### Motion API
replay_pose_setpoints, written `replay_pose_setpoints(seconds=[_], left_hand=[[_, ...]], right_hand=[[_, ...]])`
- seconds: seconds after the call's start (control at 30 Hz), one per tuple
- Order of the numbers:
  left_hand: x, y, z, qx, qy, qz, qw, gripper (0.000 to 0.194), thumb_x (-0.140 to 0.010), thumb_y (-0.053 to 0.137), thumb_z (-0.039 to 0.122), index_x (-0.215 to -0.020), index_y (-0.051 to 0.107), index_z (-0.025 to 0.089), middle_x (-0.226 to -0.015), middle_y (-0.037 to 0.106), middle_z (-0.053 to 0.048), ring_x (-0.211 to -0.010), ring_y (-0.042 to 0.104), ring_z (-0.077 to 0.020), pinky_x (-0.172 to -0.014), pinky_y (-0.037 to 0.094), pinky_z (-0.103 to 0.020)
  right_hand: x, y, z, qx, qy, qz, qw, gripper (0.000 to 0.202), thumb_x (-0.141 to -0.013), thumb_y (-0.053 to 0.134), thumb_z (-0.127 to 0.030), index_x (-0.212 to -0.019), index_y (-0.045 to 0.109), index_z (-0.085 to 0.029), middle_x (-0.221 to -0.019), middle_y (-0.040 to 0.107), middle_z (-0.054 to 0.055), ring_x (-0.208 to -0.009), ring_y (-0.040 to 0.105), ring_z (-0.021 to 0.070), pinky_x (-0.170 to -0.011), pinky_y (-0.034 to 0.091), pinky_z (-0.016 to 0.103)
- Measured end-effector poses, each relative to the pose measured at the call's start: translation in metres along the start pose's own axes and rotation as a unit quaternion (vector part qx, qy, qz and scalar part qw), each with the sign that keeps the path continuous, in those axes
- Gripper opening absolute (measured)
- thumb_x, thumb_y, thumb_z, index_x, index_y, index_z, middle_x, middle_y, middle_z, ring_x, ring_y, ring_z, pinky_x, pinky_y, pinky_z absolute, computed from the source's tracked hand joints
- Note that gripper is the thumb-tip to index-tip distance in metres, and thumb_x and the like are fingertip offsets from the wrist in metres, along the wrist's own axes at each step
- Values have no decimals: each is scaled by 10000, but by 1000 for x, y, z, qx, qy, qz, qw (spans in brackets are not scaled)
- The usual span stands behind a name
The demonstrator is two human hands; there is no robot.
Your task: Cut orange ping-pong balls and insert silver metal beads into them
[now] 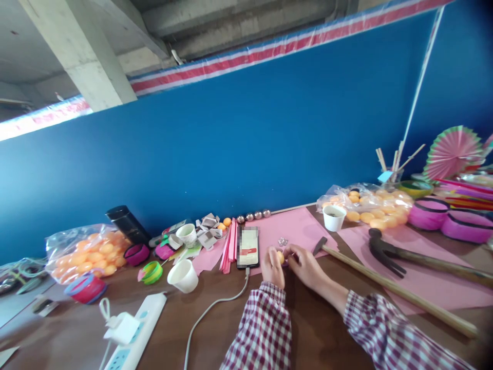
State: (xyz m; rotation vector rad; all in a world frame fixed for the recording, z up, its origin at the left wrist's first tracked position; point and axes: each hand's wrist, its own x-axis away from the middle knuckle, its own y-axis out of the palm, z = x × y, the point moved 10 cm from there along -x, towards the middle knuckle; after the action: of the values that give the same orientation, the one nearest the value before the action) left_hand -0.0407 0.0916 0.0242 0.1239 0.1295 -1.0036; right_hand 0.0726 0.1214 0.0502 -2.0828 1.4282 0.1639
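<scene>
An orange ball shows between my two hands over the table. My left hand is closed around its left side. On the right, my right hand is bent with its fingertips close together beside the ball; whatever they pinch is too small to make out. Just beyond the hands, a small pile of shiny metal pieces lies on pink paper. A phone with a cable plugged in lies left of my left hand.
Two hammers lie at the right. White cups and bags of orange balls stand around. A power strip lies front left; steel balls line the back.
</scene>
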Motion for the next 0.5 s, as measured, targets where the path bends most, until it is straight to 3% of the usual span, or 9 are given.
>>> replay_pose_setpoints(seconds=[0.3,0.5], left_hand=[[-3,6,-4,68,27,-19,997,325,-759,460,450,-880,512,154,-823,580,-50,-751,564,-138,-675,460,-257],[0,16,0,77,30,-65,994,349,-769,476,415,-987,508,145,-928,598,-85,-866,580,-170,-770,463,-295]], right_hand=[[1,6,-10,-21,-22,-25,999,276,-751,464,-181,-1022,510,-184,-978,567,67,-684,563,126,-646,478,266],[1,11,-4,-26,-23,-26,999,359,-730,518,-190,-1088,496,-201,-1041,529,79,-687,573,119,-620,498,252]])
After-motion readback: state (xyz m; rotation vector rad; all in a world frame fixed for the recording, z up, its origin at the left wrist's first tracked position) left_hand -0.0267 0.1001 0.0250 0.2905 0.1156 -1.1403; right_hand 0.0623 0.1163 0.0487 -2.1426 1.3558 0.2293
